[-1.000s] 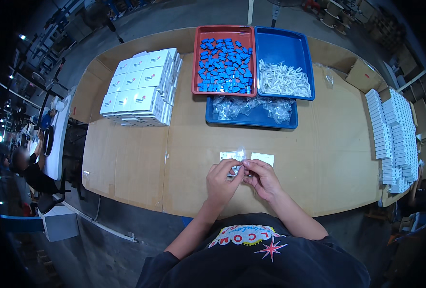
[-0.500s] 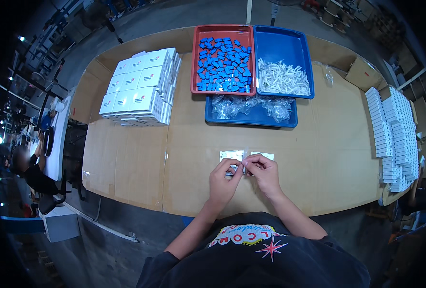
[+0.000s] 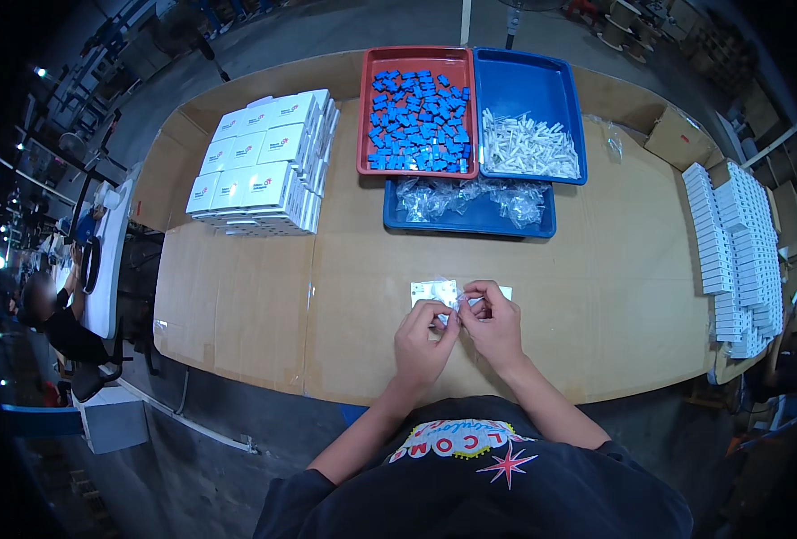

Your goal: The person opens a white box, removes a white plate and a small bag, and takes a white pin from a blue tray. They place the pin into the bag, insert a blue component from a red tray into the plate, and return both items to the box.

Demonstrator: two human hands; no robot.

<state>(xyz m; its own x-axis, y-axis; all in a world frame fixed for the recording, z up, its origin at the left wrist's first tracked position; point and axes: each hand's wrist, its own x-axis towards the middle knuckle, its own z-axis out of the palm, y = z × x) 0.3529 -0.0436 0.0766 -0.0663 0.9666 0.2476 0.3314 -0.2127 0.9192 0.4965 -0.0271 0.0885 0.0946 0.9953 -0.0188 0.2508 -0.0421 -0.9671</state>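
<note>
My left hand [image 3: 425, 341] and my right hand [image 3: 493, 325] meet over the near middle of the cardboard-covered table, fingertips almost touching. Thumb and fingers are pinched together on both. Between them is a small clear plastic bag [image 3: 446, 286], shiny and partly hidden by the fingers; its contents cannot be made out. Just beyond the hands lies a white printed sheet [image 3: 422, 291] with its middle covered. A pale edge of paper [image 3: 506, 292] shows past my right hand.
Farther back stand a red tray [image 3: 362, 135] of blue plastic pieces, a blue tray [image 3: 510, 81] of white tube-like pieces, and a lower blue tray [image 3: 470, 228] of clear bags. White boxes [image 3: 250, 166] are stacked at left, more white boxes [image 3: 739, 251] at right. A person [image 3: 70, 332] sits far left.
Both hands stay close together and shift slightly. The right fingers have risen a little and curled, and more of the clear bag shows above the fingertips.
</note>
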